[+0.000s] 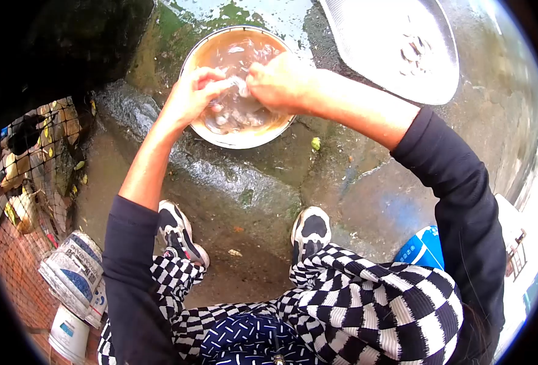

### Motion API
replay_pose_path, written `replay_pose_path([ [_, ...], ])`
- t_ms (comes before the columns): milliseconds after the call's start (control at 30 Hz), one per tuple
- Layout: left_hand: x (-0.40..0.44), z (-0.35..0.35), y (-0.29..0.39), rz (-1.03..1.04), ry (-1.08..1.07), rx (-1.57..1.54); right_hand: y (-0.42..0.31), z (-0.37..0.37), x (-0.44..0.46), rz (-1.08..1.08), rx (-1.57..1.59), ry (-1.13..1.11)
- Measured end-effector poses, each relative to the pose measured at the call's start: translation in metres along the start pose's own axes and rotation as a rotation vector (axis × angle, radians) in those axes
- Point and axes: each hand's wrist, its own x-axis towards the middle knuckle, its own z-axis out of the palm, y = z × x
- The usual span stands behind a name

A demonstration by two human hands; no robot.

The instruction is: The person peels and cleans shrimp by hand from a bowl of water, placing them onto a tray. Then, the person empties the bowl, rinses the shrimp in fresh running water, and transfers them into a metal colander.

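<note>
black sleeves [461,182] | black-white checkered trousers [372,304] | navy white-dashed garment [241,337] | white-black shoes [311,233]

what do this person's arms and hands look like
The plain black fabric left sleeve and matching black right sleeve each end partway along the forearm. The bare left hand and bare right hand wear no gloves, and no watch or bracelet shows at either wrist.

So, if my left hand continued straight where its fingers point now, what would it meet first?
Most likely the small whitish piece beside the right hand, then that hand itself; depth is unclear from one view, so the left hand could miss both.
</note>
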Motion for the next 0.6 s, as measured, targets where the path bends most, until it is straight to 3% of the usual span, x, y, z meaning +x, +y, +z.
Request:
replay_pose_path([
  [67,-0.006,-0.004,0.006,-0.177,-0.038,-0.351,0.001,-0.004,-0.02,-0.005,0.13,0.142],
  [133,-0.012,-0.003,0.009,-0.175,-0.056,-0.425,0.004,-0.008,-0.03,0.013,0.277,0.36],
  [267,-0.012,-0.002,-0.003,-0.174,-0.089,-0.576,0.022,-0.001,-0.057,0.112,0.303,0.48],
  [333,-0.022,0.002,0.009,-0.17,-0.04,-0.818,0.04,-0.006,-0.086,0.15,0.39,0.687],
  [400,-0.023,0.001,0.006,-0.145,-0.076,-0.858,0.067,0.016,-0.118,0.301,0.296,0.763],
  [467,-0.029,0.003,0.011,-0.063,-0.103,-0.91,0.118,0.067,-0.147,0.21,-0.241,0.829],
  [500,-0.031,0.004,0.011,-0.059,-0.105,-0.908,0.117,0.057,-0.152,0.212,-0.244,0.831],
  [567,-0.035,0.006,0.013,-0.075,-0.068,-0.834,0.107,0.028,-0.168,0.741,-0.092,0.09],
  [600,-0.036,0.006,0.016,-0.069,-0.071,-0.83,0.101,0.029,-0.168,0.748,-0.093,0.095],
])
